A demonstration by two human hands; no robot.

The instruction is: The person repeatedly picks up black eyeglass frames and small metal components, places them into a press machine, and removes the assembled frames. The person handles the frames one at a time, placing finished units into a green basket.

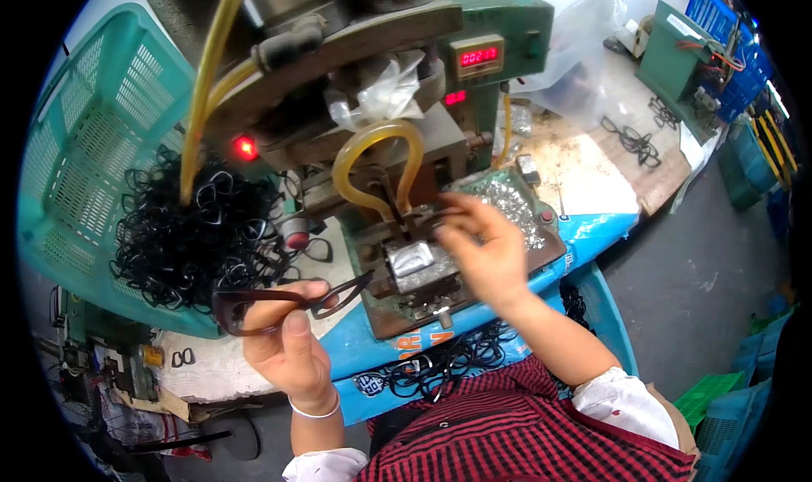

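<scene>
Colours at my bench
I see dark brown eyeglass frame [288, 300], teal basket [93, 135], green machine [499, 25], red-and-black checked shirt [524, 431].

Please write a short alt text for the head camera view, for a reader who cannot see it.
A person's left hand holds a dark brown plastic glasses frame, while the right hand reaches to the metal fixture of a green bench machine. A teal plastic basket of black frames lies at left.

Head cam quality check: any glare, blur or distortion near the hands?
Head view: strong fisheye bend with a black rim; glare on the silver block in the press; right hand fingertips slightly motion-blurred; left hand and its dark eyeglass frame sharp; lighting even.
</scene>
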